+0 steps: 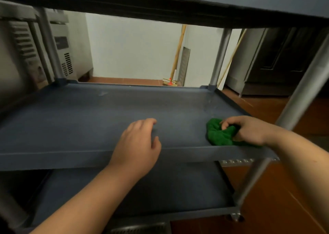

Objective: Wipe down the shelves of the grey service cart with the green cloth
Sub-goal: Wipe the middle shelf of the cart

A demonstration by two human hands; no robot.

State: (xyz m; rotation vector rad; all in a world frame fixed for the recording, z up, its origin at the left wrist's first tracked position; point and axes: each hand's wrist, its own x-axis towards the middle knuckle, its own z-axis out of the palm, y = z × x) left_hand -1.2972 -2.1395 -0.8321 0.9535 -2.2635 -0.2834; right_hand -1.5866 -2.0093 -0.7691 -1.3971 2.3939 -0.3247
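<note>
The grey service cart fills the view. Its middle shelf (89,119) lies in front of me, its top shelf (160,4) overhead and its bottom shelf (169,189) below. The bunched green cloth (219,135) sits on the middle shelf near the front right corner. My right hand (249,128) grips it with curled fingers and presses it down. My left hand (137,144) rests over the front rim of the middle shelf, fingers relaxed on the surface and holding nothing.
Grey cart posts (302,84) stand at the corners, one close beside my right arm. Behind the cart are a white wall, a broom (170,81) leaning in the corner, a metal appliance (23,52) at the left and a dark cabinet (284,55) at the right. The floor is brown tile.
</note>
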